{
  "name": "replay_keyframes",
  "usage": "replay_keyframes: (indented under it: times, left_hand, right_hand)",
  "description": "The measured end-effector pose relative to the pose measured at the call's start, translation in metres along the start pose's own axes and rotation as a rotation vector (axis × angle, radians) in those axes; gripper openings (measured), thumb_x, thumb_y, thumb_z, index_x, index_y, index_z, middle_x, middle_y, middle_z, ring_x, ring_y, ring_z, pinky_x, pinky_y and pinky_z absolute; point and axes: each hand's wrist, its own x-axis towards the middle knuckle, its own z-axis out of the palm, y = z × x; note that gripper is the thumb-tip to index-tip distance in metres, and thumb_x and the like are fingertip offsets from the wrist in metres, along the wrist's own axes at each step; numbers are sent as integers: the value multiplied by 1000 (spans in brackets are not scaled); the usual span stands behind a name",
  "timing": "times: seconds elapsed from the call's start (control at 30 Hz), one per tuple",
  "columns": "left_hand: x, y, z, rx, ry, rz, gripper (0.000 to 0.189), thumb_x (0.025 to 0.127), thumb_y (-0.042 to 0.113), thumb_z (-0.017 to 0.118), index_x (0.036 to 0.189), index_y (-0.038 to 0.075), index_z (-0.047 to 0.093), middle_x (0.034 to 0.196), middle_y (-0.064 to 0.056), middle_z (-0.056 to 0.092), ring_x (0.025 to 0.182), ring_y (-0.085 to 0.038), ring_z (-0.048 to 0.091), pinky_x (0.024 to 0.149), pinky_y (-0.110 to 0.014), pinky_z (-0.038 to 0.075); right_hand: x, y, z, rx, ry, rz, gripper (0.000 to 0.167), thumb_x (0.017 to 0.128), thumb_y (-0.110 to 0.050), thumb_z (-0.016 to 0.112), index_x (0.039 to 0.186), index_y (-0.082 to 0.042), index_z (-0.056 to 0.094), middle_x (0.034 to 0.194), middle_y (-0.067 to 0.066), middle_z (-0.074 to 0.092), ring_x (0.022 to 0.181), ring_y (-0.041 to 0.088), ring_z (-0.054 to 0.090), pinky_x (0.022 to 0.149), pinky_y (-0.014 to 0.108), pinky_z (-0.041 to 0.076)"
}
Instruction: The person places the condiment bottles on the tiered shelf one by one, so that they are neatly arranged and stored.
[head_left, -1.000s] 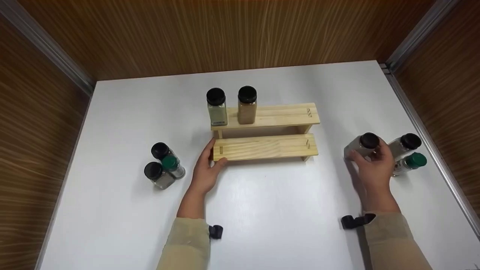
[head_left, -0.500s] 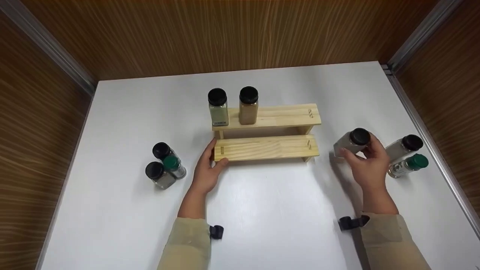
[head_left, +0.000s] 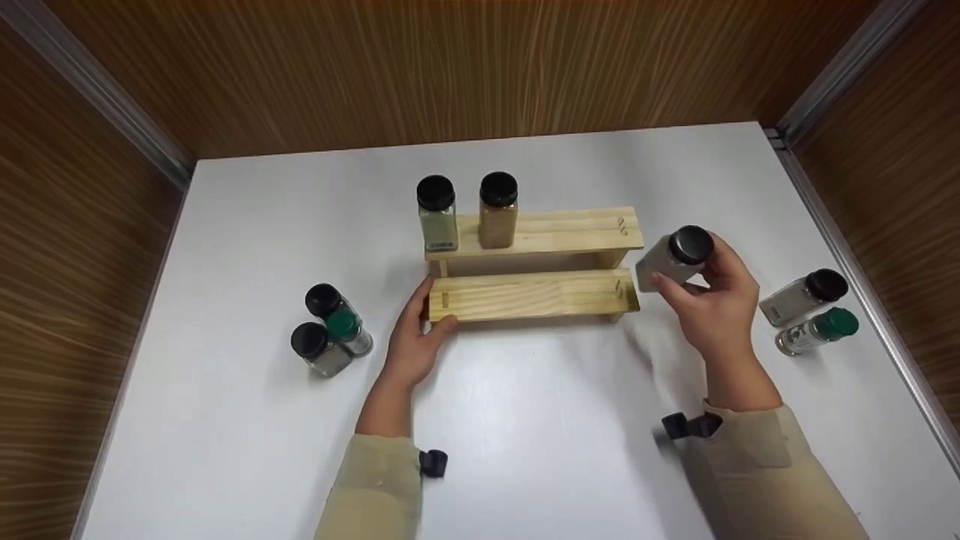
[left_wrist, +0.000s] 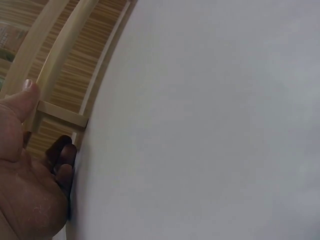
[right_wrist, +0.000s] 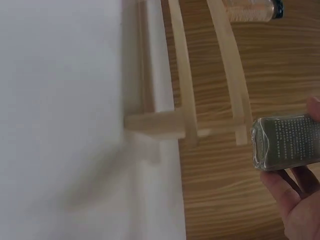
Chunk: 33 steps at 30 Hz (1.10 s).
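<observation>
A two-step wooden spice rack (head_left: 536,295) stands mid-table in the head view. My left hand (head_left: 411,351) grips the left end of its lower step, thumb at the front edge. In the left wrist view the fingers (left_wrist: 62,155) curl beneath that step. Held up by my right hand (head_left: 720,311), just right of the rack, is a spice jar (head_left: 661,264) with a black lid. The right wrist view shows this jar's printed label (right_wrist: 295,141) and its bottom turned toward the rack. Two more black-lidded jars, one greenish (head_left: 439,226) and one brown (head_left: 498,225), stand on the upper step.
At the left a cluster holds two black-lidded jars (head_left: 330,360) and a green-capped one (head_left: 346,330). Another black-lidded jar (head_left: 795,300) and a green-capped jar (head_left: 806,335) stand at the right. Wood-grain panels (head_left: 480,67) border the white table (head_left: 517,435).
My right hand has carried the spice jar up and leftward, away from the jars on the right, to beside the rack's right end. The left hand stays on the rack.
</observation>
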Motion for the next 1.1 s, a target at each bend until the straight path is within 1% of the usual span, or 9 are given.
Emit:
replay_keyframes:
  times: [0.13, 0.3, 0.47, 0.57, 0.7, 0.8, 0.93, 1.1]
  left_hand:
    - [1, 0, -1, -10, -1, 1, 79, 103, 14, 71, 168, 5, 27, 164, -24, 38, 150, -36, 38, 123, -48, 29]
    - [1, 0, -1, -16, 8, -19, 79, 103, 15, 72, 168, 8, 28, 164, -22, 38, 150, -35, 37, 123, -48, 28]
    - [0, -1, 0, -15, 9, -19, 80, 103, 16, 72, 168, 8, 28, 159, -22, 44, 145, -34, 42, 122, -48, 29]
    - [0, -2, 0, -20, 11, -14, 80, 103, 15, 73, 168, 7, 28, 158, -22, 45, 144, -34, 43, 121, -48, 30]
    - [1, -3, 0, -21, 13, -7, 80, 102, 15, 73, 168, 7, 28, 158, -22, 45, 144, -34, 44, 121, -47, 30]
    - [1, -3, 0, -18, 10, 0, 79, 102, 15, 73, 168, 7, 29, 156, -23, 47, 141, -34, 46, 120, -47, 31]
    - [1, -3, 0, -10, 16, 3, 79, 102, 15, 73, 168, 7, 29, 157, -23, 45, 142, -34, 44, 120, -47, 31]
    - [0, -1, 1, -10, 12, -13, 79, 103, 17, 73, 168, 9, 29, 163, -22, 39, 149, -35, 39, 122, -48, 30]
  right_hand:
    - [8, -9, 16, -8, -23, -38, 61, 73, 18, 86, 130, 7, 69, 113, -2, 74, 100, 13, 72, 73, 21, 60]
    - [18, -19, 38, 6, -63, -68, 59, 76, 14, 88, 131, 4, 69, 117, 1, 74, 106, 16, 71, 74, 22, 61]
    - [27, -26, 58, 17, -84, -41, 57, 79, 11, 87, 132, 1, 70, 119, 5, 73, 109, 18, 71, 77, 22, 60]
    - [31, -29, 67, 15, -94, -15, 56, 80, 9, 88, 132, -2, 71, 120, 7, 73, 109, 18, 70, 79, 23, 60]
    - [37, -32, 77, 15, -107, 15, 56, 80, 6, 89, 132, -2, 70, 120, 7, 72, 108, 17, 69, 82, 25, 59]
    - [41, -32, 85, 8, -108, 23, 56, 80, 5, 90, 132, -1, 70, 121, 7, 72, 107, 16, 68, 87, 26, 56]
    - [47, -32, 94, -12, -127, 18, 59, 80, 4, 91, 134, 1, 68, 125, 9, 71, 110, 16, 66, 92, 28, 52]
    - [49, -30, 103, -17, -152, 52, 61, 80, 4, 91, 135, 0, 67, 125, 10, 71, 108, 16, 66, 89, 26, 55]
